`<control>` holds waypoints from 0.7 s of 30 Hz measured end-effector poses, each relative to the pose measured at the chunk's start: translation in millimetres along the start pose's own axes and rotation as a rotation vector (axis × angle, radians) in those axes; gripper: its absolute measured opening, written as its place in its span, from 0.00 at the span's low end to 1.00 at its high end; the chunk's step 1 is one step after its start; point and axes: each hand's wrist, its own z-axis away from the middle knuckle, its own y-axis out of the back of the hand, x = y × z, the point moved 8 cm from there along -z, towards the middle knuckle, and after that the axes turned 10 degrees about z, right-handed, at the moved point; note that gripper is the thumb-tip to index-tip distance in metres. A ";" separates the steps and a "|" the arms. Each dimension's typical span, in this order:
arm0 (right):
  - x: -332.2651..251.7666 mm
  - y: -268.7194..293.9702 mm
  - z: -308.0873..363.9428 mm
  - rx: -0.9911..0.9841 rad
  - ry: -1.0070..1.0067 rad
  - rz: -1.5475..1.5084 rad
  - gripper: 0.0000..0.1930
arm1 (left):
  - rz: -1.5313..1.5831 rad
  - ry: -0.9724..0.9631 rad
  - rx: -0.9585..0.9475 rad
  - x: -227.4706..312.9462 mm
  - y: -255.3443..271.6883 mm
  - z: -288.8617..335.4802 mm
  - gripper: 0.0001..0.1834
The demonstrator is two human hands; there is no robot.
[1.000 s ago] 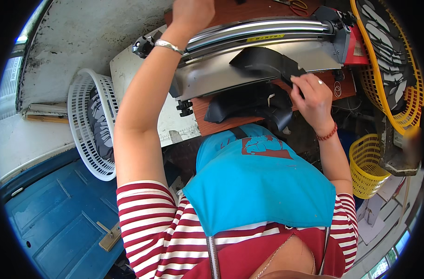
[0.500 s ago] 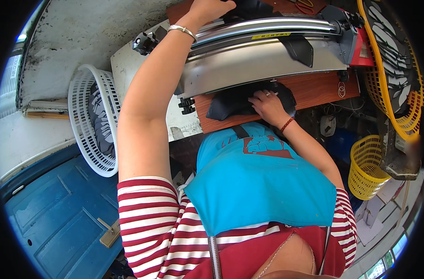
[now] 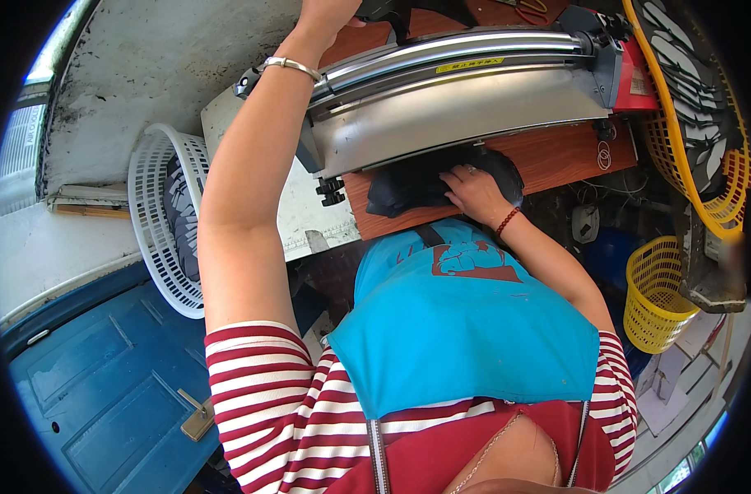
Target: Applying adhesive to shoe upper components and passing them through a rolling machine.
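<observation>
My right hand (image 3: 476, 192) rests on a stack of black flat pieces (image 3: 408, 183), fingers spread over its top. The stack lies on the reddish-brown wooden board, at the near edge of a machine with a steel plate (image 3: 458, 111) and a long shiny roller (image 3: 458, 51). My left arm reaches across the machine's left end. The left hand (image 3: 330, 15) is beyond the roller, cut off by the upper picture edge, its fingers mostly hidden. Close to it are black pieces (image 3: 392, 15) on the far side; whether it holds one is not visible.
A white basket (image 3: 157, 222) with dark cut pieces stands at the left, and a yellow basket (image 3: 680, 123) of similar pieces at the right. Lower right is a smaller yellow basket (image 3: 648, 288). Red-handled scissors (image 3: 532, 11) lie behind the machine; a blue door (image 3: 104, 370) is lower left.
The black piece that lay on the steel plate at the roller is gone from there. My left hand has moved left and farther out of the picture. The right hand stays on the stack.
</observation>
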 end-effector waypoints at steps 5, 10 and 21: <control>1.0 -13.5 19.5 0.030 0.159 -0.014 0.13 | -0.053 -0.040 -0.023 -2.0 -4.6 1.2 0.20; -16.1 84.0 15.2 0.187 0.176 -0.118 0.12 | -0.560 -0.614 -0.007 -5.2 -10.2 8.7 0.14; 29.4 174.3 -45.9 0.390 -0.073 0.153 0.13 | -0.881 -0.021 -0.561 -83.9 -63.0 15.5 0.34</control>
